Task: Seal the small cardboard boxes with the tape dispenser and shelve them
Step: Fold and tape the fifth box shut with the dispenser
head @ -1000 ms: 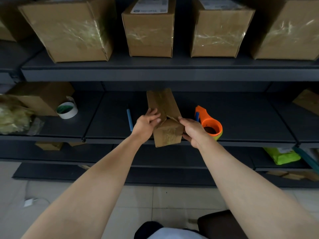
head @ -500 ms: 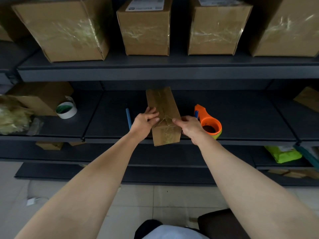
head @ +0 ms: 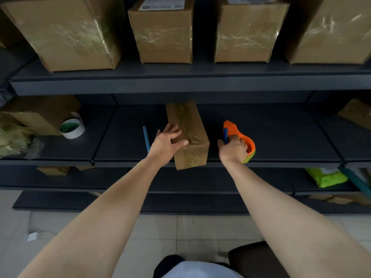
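Dark metal shelving (head: 180, 85) over pale tiled floor (head: 180, 233).

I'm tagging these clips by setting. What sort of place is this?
Likely a stockroom or packing area: dark metal shelving holds taped cardboard boxes, and an orange tape dispenser and a tape roll sit on the middle shelf.
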A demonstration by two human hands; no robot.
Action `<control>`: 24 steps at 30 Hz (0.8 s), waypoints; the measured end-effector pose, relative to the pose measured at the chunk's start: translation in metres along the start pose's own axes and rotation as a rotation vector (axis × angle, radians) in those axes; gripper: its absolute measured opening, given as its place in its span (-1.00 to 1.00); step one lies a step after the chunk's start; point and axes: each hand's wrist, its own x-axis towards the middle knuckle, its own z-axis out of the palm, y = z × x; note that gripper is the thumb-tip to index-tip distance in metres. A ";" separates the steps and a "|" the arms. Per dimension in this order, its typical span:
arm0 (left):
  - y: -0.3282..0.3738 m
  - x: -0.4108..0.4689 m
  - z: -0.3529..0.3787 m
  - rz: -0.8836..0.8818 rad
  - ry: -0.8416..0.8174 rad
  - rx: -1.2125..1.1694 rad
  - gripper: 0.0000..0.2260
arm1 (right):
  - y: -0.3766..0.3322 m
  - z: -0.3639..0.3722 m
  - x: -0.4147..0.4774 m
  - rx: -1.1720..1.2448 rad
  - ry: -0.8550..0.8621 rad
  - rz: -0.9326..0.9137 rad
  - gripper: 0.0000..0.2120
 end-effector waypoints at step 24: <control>0.039 0.014 0.022 -0.034 0.277 0.453 -0.51 | 0.002 -0.048 -0.019 0.550 0.054 0.006 -0.55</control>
